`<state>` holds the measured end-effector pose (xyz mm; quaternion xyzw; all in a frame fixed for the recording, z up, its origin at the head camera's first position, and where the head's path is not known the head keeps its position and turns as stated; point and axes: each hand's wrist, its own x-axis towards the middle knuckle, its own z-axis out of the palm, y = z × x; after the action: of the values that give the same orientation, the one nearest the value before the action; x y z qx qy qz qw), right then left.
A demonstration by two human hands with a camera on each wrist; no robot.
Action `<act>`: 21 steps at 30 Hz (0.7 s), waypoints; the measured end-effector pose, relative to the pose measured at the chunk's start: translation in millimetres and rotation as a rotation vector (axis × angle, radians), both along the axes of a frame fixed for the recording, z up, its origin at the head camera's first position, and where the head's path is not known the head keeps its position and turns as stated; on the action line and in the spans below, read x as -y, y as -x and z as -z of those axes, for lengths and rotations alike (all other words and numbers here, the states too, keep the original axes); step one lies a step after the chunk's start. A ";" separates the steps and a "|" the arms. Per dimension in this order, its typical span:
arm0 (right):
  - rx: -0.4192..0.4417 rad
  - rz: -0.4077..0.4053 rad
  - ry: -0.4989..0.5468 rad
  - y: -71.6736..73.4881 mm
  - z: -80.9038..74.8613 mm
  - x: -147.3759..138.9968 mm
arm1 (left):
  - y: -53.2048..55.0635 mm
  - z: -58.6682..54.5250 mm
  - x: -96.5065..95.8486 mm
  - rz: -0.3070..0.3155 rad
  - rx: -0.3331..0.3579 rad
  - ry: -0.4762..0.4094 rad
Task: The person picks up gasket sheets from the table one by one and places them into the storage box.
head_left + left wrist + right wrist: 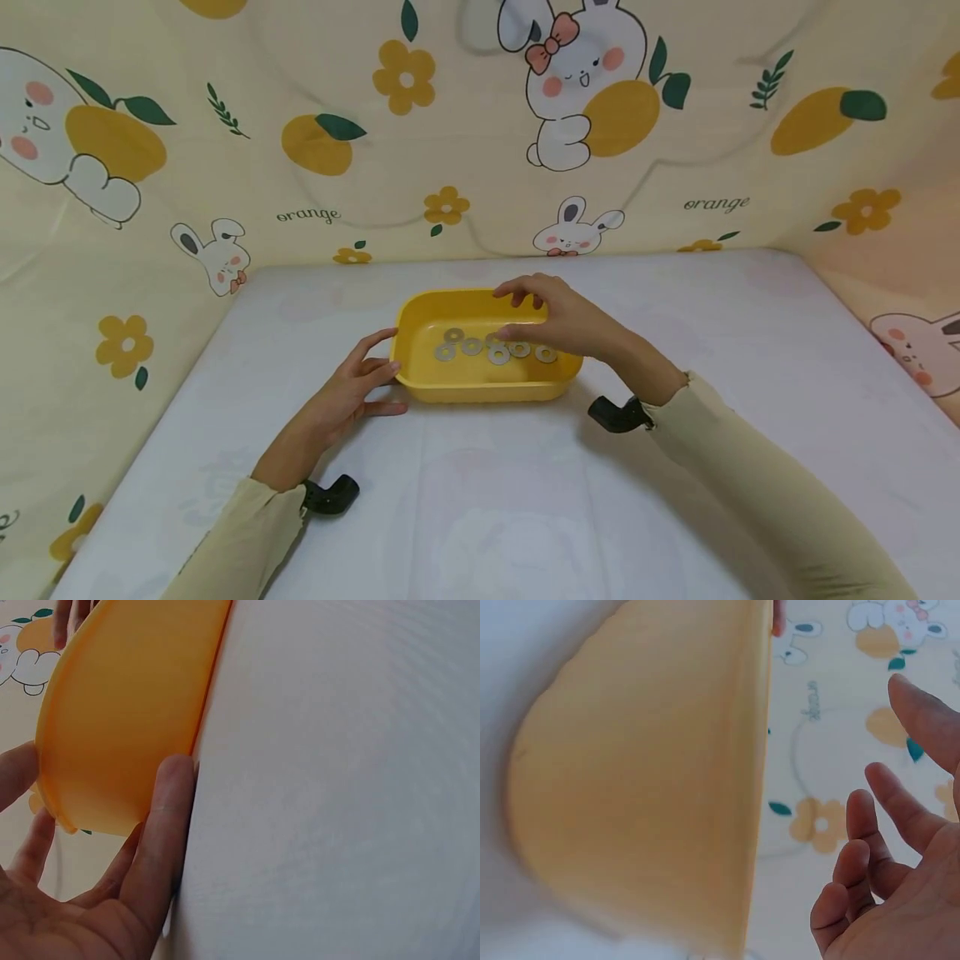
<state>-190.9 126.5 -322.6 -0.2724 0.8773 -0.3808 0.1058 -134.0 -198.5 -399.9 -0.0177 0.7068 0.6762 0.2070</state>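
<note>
A yellow plastic basin point(487, 392) stands on the white table, with several flat metal washers point(498, 355) lying loose on its bottom. At its left end my left hand point(348, 396) touches the wall and rim with spread fingers. The left wrist view shows those fingers point(171, 787) along the basin's outer wall point(127, 712), one low beside the tabletop. Above the basin's right part hovers my right hand point(562, 317), thumb and fingers apart. Nothing shows between them in the right wrist view, where the hand point(900, 877) is clear of the rim. It covers part of the washers in the head view.
A white cloth-like surface point(480, 500) covers the table. Behind and at the sides hangs a cream curtain point(480, 150) printed with rabbits, oranges and flowers. Black wrist cameras point(618, 414) jut from both sleeves.
</note>
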 end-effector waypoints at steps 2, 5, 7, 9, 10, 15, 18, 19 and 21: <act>-0.005 0.018 0.001 -1.3 3.0 -9.7 | 0.5 0.1 0.2 -0.003 0.002 0.001; -0.009 0.046 0.003 -2.2 10.2 -25.7 | 0.7 1.0 0.3 0.000 0.010 -0.001; -0.013 0.064 -0.005 -2.6 15.9 -36.6 | 0.2 1.2 0.1 0.002 0.015 0.000; -0.018 0.079 -0.009 -3.1 21.7 -47.6 | -0.3 1.4 -0.1 0.004 0.017 0.003; -0.016 0.088 -0.013 -3.5 24.3 -52.6 | -0.5 1.2 -0.1 0.002 0.018 0.002; -0.015 0.129 -0.038 -6.7 35.7 -73.0 | -1.1 0.8 -0.7 -0.004 0.020 0.009; -0.001 0.141 -0.040 -8.7 40.3 -80.0 | -1.1 0.5 -1.6 0.000 0.018 0.013; 0.006 0.143 -0.041 -9.4 41.4 -81.4 | -1.1 0.3 -2.0 0.000 0.018 0.015; 0.014 0.144 -0.037 -10.3 43.1 -84.0 | -0.9 -0.3 -2.8 -0.006 0.023 0.015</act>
<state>-180.6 210.4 -365.7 -0.2039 0.9006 -0.3732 0.0895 -133.1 -195.7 -399.7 -0.0290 0.7093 0.6714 0.2129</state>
